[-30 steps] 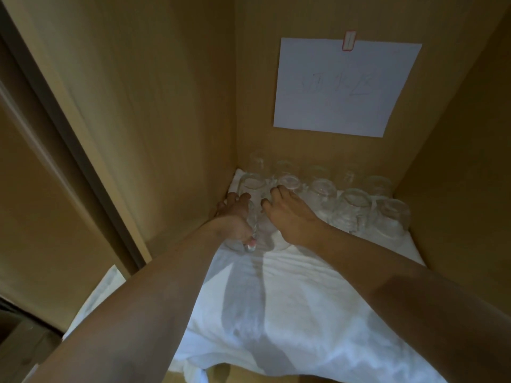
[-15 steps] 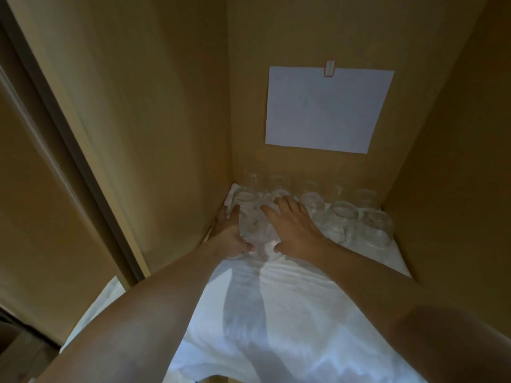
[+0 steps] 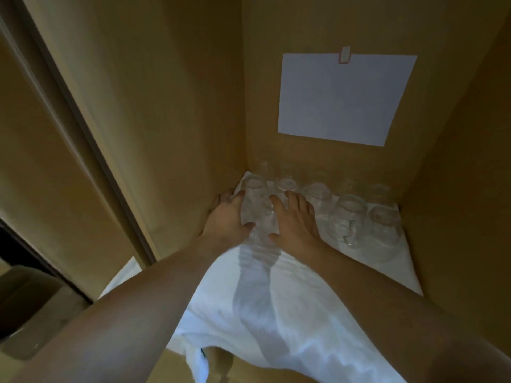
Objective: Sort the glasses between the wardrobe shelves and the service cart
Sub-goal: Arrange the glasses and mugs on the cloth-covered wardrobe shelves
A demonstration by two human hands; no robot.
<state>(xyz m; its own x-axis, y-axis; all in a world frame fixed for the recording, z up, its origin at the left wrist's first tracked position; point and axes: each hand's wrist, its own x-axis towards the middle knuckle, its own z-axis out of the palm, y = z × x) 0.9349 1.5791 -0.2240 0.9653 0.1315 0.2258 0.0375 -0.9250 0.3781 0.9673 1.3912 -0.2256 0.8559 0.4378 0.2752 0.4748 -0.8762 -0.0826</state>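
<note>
Dim, warm light inside the wardrobe [image 3: 171,100]. The white cloth [image 3: 318,294] is brightest at 5 o'clock, with arm shadows down its middle. Glasses [image 3: 348,214] look soft and blurred; straight edges bow at 9 o'clock.

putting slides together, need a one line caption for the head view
Both hands, left hand and right hand, cup a clear glass on the white cloth beside rows of glasses.
</note>
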